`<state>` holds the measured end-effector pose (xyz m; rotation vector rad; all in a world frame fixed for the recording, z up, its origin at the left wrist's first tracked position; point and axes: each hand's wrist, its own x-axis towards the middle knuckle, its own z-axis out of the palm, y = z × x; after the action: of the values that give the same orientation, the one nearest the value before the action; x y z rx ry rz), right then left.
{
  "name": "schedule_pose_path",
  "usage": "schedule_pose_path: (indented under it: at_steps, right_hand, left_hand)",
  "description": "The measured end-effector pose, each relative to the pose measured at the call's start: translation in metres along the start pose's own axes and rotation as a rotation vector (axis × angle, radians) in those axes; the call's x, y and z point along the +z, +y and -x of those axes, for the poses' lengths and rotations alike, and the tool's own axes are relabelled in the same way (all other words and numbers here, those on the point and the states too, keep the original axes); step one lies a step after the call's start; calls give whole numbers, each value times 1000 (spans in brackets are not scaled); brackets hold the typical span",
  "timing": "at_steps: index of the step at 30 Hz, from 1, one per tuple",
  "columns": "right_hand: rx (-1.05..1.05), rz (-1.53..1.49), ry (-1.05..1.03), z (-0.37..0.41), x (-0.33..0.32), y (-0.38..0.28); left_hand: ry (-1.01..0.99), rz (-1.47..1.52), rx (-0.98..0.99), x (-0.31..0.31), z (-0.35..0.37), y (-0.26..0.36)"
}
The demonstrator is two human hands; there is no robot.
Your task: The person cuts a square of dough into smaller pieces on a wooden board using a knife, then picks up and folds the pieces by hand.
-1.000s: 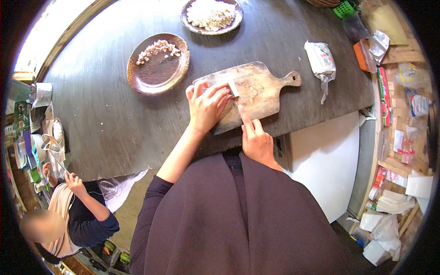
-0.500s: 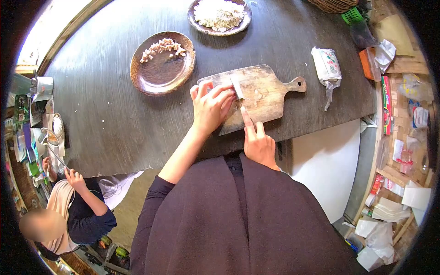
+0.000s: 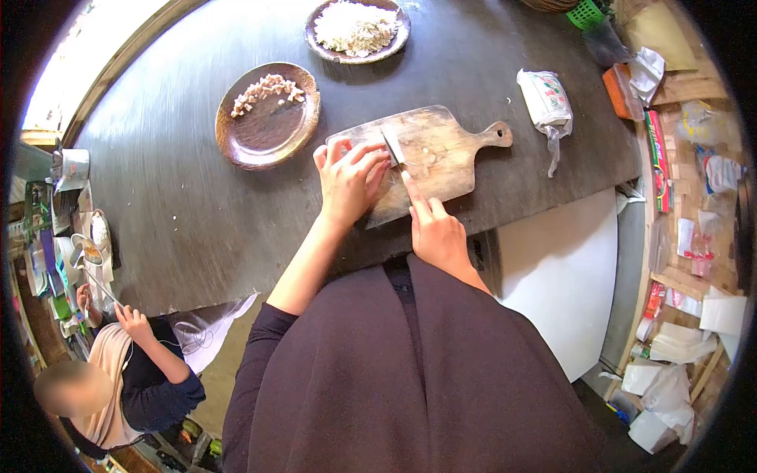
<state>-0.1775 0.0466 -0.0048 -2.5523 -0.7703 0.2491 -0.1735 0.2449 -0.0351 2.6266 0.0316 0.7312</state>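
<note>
A wooden cutting board (image 3: 451,162) with a handle lies near the table's front edge. In my right hand (image 3: 441,234) is a knife (image 3: 393,147), its index finger stretched along the back and its blade standing on the board. Just left of the blade, the bent fingers of my left hand (image 3: 347,189) press down on the board; whatever lies beneath them is mostly hidden. Small pale bits are scattered on the wood. Beyond the board, a brown plate (image 3: 268,140) carries small pinkish-brown diced pieces (image 3: 272,92).
A second plate (image 3: 314,47) at the back holds a heap of pale shreds (image 3: 356,26). A white plastic packet (image 3: 545,101) lies right of the board on the dark table (image 3: 189,213). At lower left another person (image 3: 150,386) holds a long-handled ladle (image 3: 89,251). Packages line the right-hand shelf.
The whole view has shifted slightly, so the table things appear a little further left. Both hands keep their places at the board, and the knife's blade appears tilted a little differently.
</note>
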Motion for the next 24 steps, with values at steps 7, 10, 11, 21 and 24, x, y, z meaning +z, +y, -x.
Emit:
schedule_pose_path:
  at_steps: [7,10,11,21,24]
  right_hand:
    - [71,67,-83,-2,-2,-7]
    - [33,34,-37,1,0,-1]
    - [35,19,-35,1,-2,-2]
    - [49,-16,-47,1,-9,-6]
    - [68,14,-65,7,-12,-11]
  left_hand:
    - [0,-6,1,-3,0,3]
    - [2,-17,0,-1,2,6]
    - [-1,-31,-7,-1,3,7]
    - [2,-39,-26,2,7,7]
    - [12,-35,-30,0,6,7]
